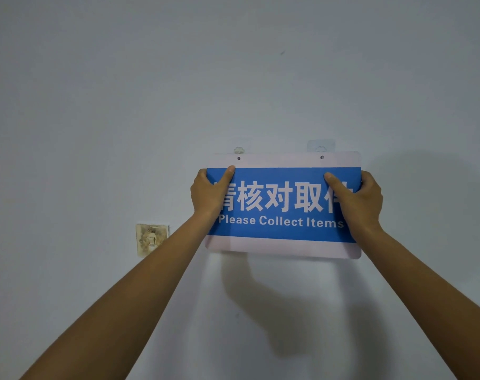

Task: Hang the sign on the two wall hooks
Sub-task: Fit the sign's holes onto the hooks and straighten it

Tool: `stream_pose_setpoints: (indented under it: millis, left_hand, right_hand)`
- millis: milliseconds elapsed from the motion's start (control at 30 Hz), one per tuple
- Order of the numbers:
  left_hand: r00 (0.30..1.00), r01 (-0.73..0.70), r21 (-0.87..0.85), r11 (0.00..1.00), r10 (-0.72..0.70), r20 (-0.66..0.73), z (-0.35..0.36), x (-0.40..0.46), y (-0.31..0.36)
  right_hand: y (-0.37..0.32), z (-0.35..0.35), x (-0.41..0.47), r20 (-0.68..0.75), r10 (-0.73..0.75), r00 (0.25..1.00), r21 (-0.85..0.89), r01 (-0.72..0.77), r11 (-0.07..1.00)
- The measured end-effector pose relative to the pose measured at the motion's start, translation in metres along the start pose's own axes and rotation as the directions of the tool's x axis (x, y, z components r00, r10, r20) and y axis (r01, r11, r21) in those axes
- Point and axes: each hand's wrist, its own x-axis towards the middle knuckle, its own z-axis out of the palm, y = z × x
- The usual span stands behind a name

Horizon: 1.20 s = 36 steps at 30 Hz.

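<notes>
Blue sign (284, 207), two hooks (239, 150), two hands (210, 194)

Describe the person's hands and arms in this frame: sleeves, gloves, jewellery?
Both bare. Left hand and right hand wear no gloves, and no rings show on the visible fingers. Both forearms are uncovered down to the frame edge: no sleeves, watch or wristband in view. No markings visible.

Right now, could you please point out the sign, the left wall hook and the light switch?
sign (282, 201): head view, middle of the blue band.
left wall hook (239, 150): head view, the hook's tip above the sign's edge.
light switch (151, 239): head view, its stained plate.
</notes>
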Motion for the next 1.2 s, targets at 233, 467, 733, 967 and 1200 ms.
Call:
stream_pose_setpoints:
  millis: [233, 467, 733, 967, 1200]
  left_hand:
    - [1.0, 0.015, 0.01, 1.0, -0.015, 0.011, 0.004, 0.002, -0.001]
    - [1.0, -0.02, 0.012, 1.0, 0.02, -0.002, 0.005, 0.0, -0.001]
    - [1.0, 0.001, 0.023, 1.0, -0.001, 0.001, 0.005, 0.004, -0.007]
    - [1.0, 0.02, 0.057, 0.998, -0.02, -0.001, 0.005, 0.008, -0.008]
    - [1.0, 0.009, 0.1, 0.995, -0.009, 0.008, 0.005, 0.007, -0.01]
  right_hand:
    - [0.005, 0.0, 0.004, 0.002, 0.023, 1.0, -0.008, -0.023, 1.0]
    - [0.01, -0.002, 0.002, 0.007, 0.04, 0.999, 0.008, -0.041, 0.999]
    - [0.007, 0.0, 0.004, 0.014, 0.033, 0.999, -0.008, -0.032, 0.999]
    - [0.006, 0.003, 0.005, 0.016, 0.029, 0.999, -0.026, -0.029, 0.999]
    - [0.008, 0.002, 0.005, 0.02, 0.029, 0.999, -0.032, -0.028, 0.999]
